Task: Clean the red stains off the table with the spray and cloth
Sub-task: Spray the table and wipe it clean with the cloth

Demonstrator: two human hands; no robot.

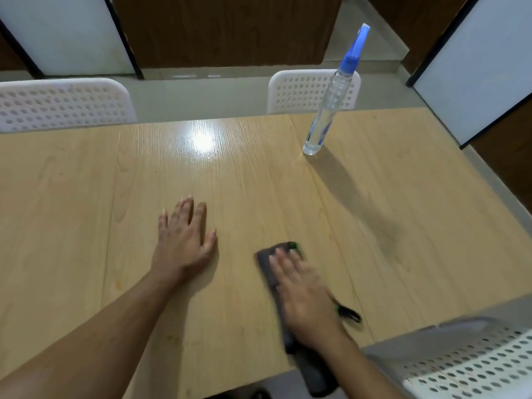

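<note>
**Cloth under one palm, bottle standing off**

Her right hand (302,292) lies flat, fingers straight, pressing the dark cloth (269,270) onto the table (86,197). The cloth trails back past the near edge. The left hand (184,240) rests spread on the wood just left of the cloth, holding nothing. The spray (331,105) stands upright well beyond the cloth, to its right. White chairs (63,103) ring the table.
</note>
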